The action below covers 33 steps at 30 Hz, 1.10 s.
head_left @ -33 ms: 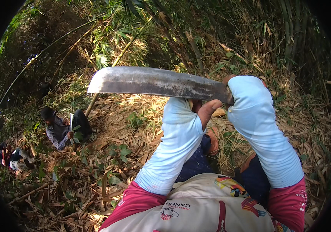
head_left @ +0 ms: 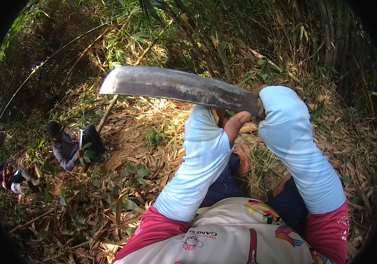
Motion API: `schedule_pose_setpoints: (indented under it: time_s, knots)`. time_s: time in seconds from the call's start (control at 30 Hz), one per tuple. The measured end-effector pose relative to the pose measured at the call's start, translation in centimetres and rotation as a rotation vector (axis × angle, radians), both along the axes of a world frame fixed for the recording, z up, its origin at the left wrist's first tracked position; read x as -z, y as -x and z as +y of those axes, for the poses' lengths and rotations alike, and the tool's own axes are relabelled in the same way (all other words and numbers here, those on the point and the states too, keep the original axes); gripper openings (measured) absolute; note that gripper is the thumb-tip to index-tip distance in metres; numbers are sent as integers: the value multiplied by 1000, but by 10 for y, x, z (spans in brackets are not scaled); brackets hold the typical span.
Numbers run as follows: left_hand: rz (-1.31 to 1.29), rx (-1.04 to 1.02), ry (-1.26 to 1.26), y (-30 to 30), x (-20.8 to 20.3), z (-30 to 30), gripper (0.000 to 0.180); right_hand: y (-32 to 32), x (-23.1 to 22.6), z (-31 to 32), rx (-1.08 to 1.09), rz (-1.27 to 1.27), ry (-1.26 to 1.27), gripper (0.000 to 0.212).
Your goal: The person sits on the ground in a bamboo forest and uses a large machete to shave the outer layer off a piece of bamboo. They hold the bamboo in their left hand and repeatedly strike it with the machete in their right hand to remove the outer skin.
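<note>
A broad machete [head_left: 175, 87], its steel worn and dark-stained, stretches leftward in front of me. My right hand [head_left: 261, 91] closes around its handle end; a pale blue sleeve covers most of that hand and hides the handle. Just below the base of the blade is my left hand [head_left: 231, 125], with its thumb raised close to the lower edge. Its other fingers look curled, partly hidden by the sleeve and blade. Whatever they may grip is out of sight.
A person [head_left: 68, 147] in a checked shirt sits at the left with a long blade upright. Farther left is another person [head_left: 19, 178]. Dry leaves [head_left: 96, 220] cover the ground. A thin bamboo stem [head_left: 108, 112] leans behind the machete, before dense bamboo [head_left: 329, 39].
The machete's blade has tilted slightly, its tip end rising away from me. Both hands stay almost in place.
</note>
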State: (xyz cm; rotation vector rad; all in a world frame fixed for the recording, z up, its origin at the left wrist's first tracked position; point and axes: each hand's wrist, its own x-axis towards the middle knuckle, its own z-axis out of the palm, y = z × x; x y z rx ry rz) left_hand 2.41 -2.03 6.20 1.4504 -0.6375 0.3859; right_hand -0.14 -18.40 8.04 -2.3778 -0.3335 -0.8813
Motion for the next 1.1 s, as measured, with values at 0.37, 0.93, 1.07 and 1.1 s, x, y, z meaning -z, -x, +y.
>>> schedule_pose_setpoints:
  time_s: [0.37,0.93,1.07,1.1]
  knots:
    - [22,-81,-466,6,-16,34,64,-5,12,1,-173,-175,88,15]
    - [-172,-63,-592,-6,-8,44,68,-13,9,1,-146,-204,203,10]
    - [-95,-74,-543,0,-13,39,64,-15,9,-1,-119,-202,200,10]
    - [-54,-77,-537,0,-13,38,62,-15,10,0,-120,-197,186,10]
